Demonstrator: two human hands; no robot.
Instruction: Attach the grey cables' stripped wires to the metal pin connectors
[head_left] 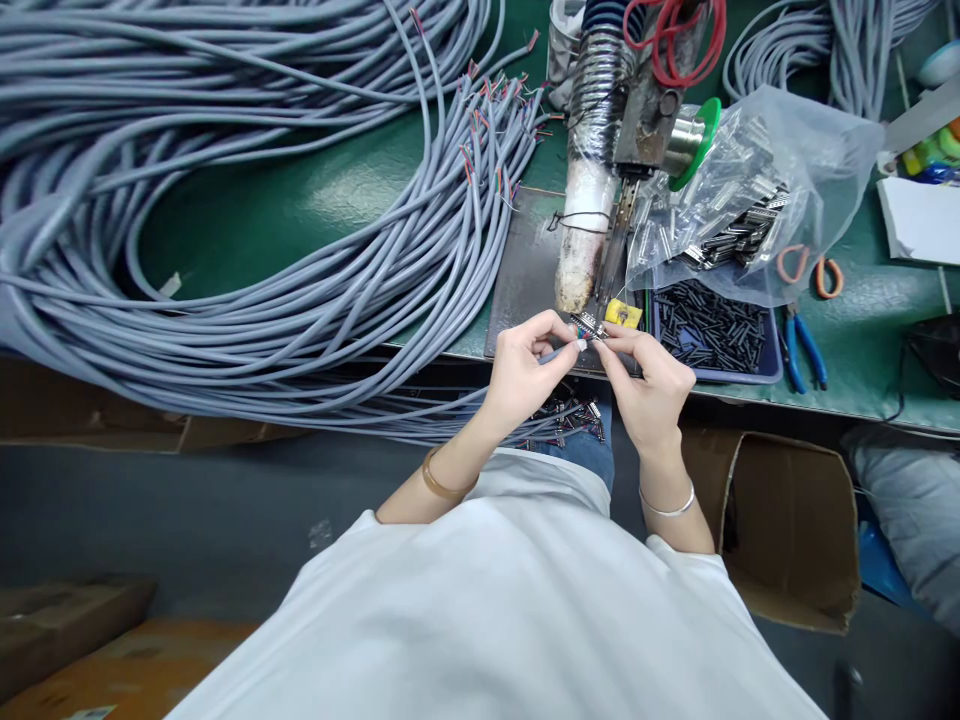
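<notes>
My left hand (pixel 529 365) is closed in a pinch on the end of a grey cable, whose small coloured wires show at the fingertips. My right hand (pixel 646 378) pinches a small metal multi-pin connector (pixel 589 326) from its right side. Wires and connector meet between the two hands, at the table's front edge; the exact contact is too small to make out. Just beyond the fingers are the tip of a white-wrapped hose (pixel 576 285), a dark metal soldering fixture (pixel 619 235) and a yellow sponge-like piece (pixel 623 314).
Many grey cables (pixel 360 300) cover the left of the green table (pixel 300 215). To the right are a bag of connectors (pixel 750 200), a blue tray (pixel 772 370) of black tubing pieces, pliers (pixel 806 350) and a solder spool (pixel 697 145). Finished-looking connectors (pixel 574 415) hang over my lap.
</notes>
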